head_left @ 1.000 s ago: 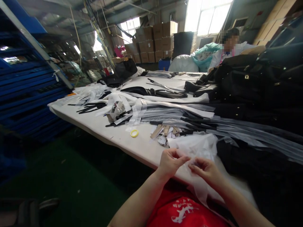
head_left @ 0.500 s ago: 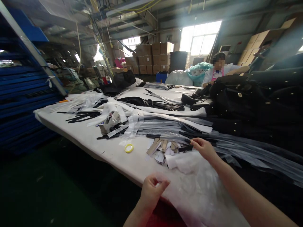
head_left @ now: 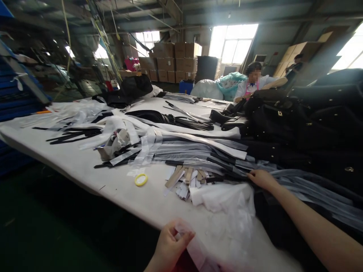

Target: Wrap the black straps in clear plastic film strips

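My left hand (head_left: pixel 170 245) is at the table's near edge, its fingers pinched on the corner of a thin clear plastic bag (head_left: pixel 229 211) that lies crumpled in front of me. My right hand (head_left: pixel 262 178) reaches forward onto the near ends of a pile of long black straps in clear sleeves (head_left: pixel 204 149). Its fingers curl down onto the strap ends, and I cannot see whether they hold one. A heap of small card tags (head_left: pixel 187 177) lies just left of that hand.
The white table (head_left: pixel 56 158) carries a yellow ring (head_left: pixel 141 180), a crumpled wrapper lump (head_left: pixel 113 143) and loose strips. Black bags (head_left: pixel 297 117) are heaped at the right. A person (head_left: pixel 252 81) sits at the far end, before stacked cartons (head_left: pixel 176 56). Blue racks (head_left: pixel 14 102) stand at the left.
My hands parted from working the plastic together. My right hand reached forward to the strap ends, then shifted right. My left hand dropped to the table edge, still pinching plastic. The view swung right.
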Tool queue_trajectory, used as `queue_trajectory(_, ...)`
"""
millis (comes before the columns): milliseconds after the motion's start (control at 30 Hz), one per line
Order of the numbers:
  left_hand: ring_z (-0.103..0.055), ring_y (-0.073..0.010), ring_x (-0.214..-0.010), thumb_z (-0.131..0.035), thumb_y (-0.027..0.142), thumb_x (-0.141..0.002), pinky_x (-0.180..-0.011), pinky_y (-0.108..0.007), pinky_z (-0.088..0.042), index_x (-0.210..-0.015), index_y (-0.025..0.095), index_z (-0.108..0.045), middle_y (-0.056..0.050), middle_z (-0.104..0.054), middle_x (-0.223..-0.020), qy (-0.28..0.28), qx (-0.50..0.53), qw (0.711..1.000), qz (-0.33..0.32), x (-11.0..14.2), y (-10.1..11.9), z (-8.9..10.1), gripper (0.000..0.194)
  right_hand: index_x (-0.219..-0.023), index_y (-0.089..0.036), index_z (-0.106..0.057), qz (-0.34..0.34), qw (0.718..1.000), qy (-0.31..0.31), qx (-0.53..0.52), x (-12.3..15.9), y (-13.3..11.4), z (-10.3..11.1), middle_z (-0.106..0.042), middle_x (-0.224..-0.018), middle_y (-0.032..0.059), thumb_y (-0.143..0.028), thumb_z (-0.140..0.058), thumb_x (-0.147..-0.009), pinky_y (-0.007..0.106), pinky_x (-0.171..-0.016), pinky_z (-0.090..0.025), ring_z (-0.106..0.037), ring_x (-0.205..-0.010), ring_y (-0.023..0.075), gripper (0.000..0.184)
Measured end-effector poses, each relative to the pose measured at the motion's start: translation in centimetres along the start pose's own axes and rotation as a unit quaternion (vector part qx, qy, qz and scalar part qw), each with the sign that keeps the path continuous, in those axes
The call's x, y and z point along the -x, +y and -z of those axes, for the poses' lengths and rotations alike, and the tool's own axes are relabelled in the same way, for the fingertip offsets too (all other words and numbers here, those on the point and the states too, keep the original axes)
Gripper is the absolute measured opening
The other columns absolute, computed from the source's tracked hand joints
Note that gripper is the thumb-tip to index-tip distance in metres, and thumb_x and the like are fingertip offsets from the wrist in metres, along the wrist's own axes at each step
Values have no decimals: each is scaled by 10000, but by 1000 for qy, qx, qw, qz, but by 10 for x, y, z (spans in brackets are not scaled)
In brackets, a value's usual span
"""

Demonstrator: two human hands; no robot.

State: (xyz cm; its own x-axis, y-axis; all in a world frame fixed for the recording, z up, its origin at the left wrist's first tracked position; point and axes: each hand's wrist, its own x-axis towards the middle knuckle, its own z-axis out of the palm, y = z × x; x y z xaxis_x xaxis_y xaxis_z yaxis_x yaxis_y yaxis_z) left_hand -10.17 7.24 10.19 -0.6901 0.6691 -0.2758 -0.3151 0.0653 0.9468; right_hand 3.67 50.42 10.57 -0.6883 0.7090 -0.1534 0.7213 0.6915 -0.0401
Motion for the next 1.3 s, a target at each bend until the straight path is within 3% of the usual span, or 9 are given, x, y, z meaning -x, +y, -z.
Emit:
queue_trajectory(100, -554, -152, -628, -838, 567, -586, -606, -232, -457, -639, 142, -659, -21, -631, -627, -4, -24, 1000, 8, -3, -1, -5, 464, -842, -187, -772, 34, 999, 11, 20, 7, 2, 2, -736, -929, 110, -346, -573, -857, 341, -820, -451, -661, -946, 290, 256)
queue_trajectory(267, -562, -161, -656, -805, 528, -651, -630, -240, -473, -644, 140, -671, -35, -644, -655, -34, -64, 997, -13, -6, 5, -7, 410, -955, -197, -759, 72, 996, 49, 18, -11, -25, 7, -712, -1066, 96, -369, -578, -857, 337, -932, -434, -617, -1064, 275, 268)
queue_trajectory(433, -547, -150, -642, -786, 509, -686, -601, -230, -451, -677, 141, -653, -27, -630, -658, -49, -71, 996, -10, -3, -1, -2, 392, -1337, -152, -574, 84, 994, 66, 20, -34, -47, 4, -584, -1351, 152, -298, -670, -786, 362, -1053, -360, -521, -1244, 293, 578)
queue_trajectory(567, -526, -135, -598, -790, 529, -673, -569, -224, -417, -673, 140, -636, -9, -596, -619, -40, -46, 998, 2, -2, -15, -1, 418, -1183, -92, -668, 68, 996, 55, 29, -36, -41, 6, -669, -1142, 215, -339, -679, -779, 471, -1008, -375, -582, -1118, 370, 474)
queue_trajectory(667, -532, -137, -601, -798, 530, -663, -572, -224, -422, -676, 139, -641, -11, -603, -625, -37, -42, 998, 9, -3, -20, -1, 421, -1037, -178, -735, 99, 995, 22, 18, -23, -29, 11, -706, -1022, 126, -368, -684, -779, 385, -948, -427, -625, -1018, 303, 324)
queue_trajectory(800, -539, -139, -619, -812, 519, -648, -582, -216, -437, -675, 146, -651, -13, -626, -643, -37, -40, 998, 21, -5, -17, -3, 407, -1054, -235, -748, 133, 991, -7, -2, -7, -18, 13, -691, -1079, 82, -516, -688, -779, 305, -960, -429, -601, -1072, 260, 397)
queue_trajectory(933, -542, -143, -628, -811, 524, -647, -585, -211, -443, -642, 152, -646, -13, -622, -639, -35, -50, 998, 17, -7, -11, -6, 407, -1075, -168, -743, 78, 997, -3, -2, -16, -15, 9, -682, -1139, 128, -381, -407, -981, 313, -977, -426, -608, -1104, 249, 409)
queue_trajectory(1100, -543, -144, -618, -804, 549, -649, -576, -213, -445, -666, 151, -660, -21, -624, -645, -43, -53, 998, 7, -5, -10, -8, 423, -1196, -77, -677, -12, 999, 19, 29, -39, -23, 1, -603, -1249, 238, -151, -518, -872, 413, -954, -436, -609, -1119, 331, 368)
queue_trajectory(1300, -534, -135, -594, -795, 551, -667, -560, -212, -432, -694, 147, -642, -10, -599, -627, -44, -49, 998, 0, -2, -19, 1, 433, -1008, -104, -738, -39, 998, 25, 33, -45, -33, 18, -671, -1069, 225, -209, -550, -873, 410, -864, -461, -649, -1010, 331, 254)
